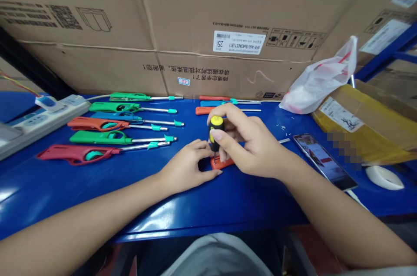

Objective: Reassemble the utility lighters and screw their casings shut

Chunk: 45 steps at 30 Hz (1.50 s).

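Work on the orange lighter (224, 164), lying on the table (244, 206) beneath the upright screwdriver (216, 136), looked unfinished. Whether six lighters (97, 124) at left and three others (213, 103) behind were done was unclear. The right hand (259, 143) gripped the screwdriver's handle; the left hand (187, 165) had thumb and forefinger parted about the lighter's end, whether pinching it uncertain.

Our left hand (182, 169) and right hand (257, 143) are bare, with slender fingers, and a smooth, rounded thumbnail (216, 134) shows on the right one. We have slim, bare forearms (97, 219). At the near middle we wear plain grey cloth (215, 256), softly creased, its curved edge paler than the folds; a sliver of pale grey fabric (391, 271) shows at the near right edge
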Each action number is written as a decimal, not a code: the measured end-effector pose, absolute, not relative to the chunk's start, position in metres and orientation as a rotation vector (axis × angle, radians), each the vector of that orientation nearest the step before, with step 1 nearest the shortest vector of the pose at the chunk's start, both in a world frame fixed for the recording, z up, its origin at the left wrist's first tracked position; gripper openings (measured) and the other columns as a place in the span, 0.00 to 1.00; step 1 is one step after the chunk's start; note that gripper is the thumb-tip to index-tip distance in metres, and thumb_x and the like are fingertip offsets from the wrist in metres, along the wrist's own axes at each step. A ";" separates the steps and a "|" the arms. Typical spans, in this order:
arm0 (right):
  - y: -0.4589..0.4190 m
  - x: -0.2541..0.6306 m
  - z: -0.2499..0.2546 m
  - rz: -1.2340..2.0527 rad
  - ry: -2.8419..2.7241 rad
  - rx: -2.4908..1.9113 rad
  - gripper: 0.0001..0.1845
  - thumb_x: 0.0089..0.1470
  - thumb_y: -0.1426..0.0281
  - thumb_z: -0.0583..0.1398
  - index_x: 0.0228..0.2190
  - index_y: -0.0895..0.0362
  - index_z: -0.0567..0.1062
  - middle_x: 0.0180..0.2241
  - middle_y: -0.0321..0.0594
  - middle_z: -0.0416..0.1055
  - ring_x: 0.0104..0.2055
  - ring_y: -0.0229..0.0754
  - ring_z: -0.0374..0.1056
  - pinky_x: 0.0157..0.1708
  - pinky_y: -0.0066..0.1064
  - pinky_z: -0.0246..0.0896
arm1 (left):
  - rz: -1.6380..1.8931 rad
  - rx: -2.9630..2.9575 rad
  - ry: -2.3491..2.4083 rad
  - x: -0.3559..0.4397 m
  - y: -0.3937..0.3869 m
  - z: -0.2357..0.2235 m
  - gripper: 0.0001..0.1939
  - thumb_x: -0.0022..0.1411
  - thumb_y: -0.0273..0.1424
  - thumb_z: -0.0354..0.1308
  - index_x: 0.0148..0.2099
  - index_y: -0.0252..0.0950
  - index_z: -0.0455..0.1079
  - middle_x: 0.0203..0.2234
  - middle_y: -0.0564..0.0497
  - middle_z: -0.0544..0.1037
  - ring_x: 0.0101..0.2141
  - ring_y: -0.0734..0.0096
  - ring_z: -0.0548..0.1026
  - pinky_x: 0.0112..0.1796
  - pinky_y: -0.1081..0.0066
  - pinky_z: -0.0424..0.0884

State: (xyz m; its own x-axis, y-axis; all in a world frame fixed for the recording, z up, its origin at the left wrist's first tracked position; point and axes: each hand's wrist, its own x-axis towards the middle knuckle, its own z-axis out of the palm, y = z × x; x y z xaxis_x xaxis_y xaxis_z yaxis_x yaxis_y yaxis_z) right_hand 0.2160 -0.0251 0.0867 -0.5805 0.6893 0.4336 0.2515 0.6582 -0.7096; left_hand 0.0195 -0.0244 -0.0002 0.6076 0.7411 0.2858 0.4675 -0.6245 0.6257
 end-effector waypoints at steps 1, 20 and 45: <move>-0.024 0.215 0.085 0.782 -2.132 -0.725 0.08 0.68 0.64 0.56 0.46 0.53 0.65 0.29 0.30 0.69 0.23 0.31 0.66 0.22 0.23 0.64 | 0.732 2.338 0.970 0.019 -0.024 0.000 0.15 0.60 0.35 0.68 0.49 0.38 0.79 0.48 0.45 0.80 0.51 0.53 0.77 0.57 0.53 0.71; -0.019 0.224 0.061 0.431 -1.974 -0.606 0.08 0.62 0.68 0.62 0.43 0.54 0.71 0.34 0.38 0.70 0.28 0.35 0.68 0.25 0.26 0.70 | 0.760 2.357 0.951 0.019 -0.023 -0.004 0.17 0.62 0.38 0.68 0.50 0.36 0.78 0.43 0.45 0.79 0.46 0.57 0.77 0.51 0.56 0.73; -0.012 0.226 0.060 -0.037 -2.082 -0.545 0.10 0.61 0.66 0.65 0.44 0.52 0.75 0.38 0.38 0.79 0.39 0.42 0.77 0.41 0.33 0.75 | 0.737 2.375 0.961 0.019 -0.023 -0.003 0.15 0.61 0.36 0.68 0.49 0.36 0.79 0.37 0.48 0.77 0.39 0.60 0.75 0.43 0.60 0.72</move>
State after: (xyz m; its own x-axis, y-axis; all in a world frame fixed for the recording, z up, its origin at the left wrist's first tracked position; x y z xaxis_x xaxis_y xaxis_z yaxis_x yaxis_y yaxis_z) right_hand 0.2260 -0.0120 0.0601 -0.4497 0.3652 0.8151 0.3943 0.9000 -0.1857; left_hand 0.0187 -0.0226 -0.0035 0.6104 0.7330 0.3001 0.4799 -0.6437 0.5961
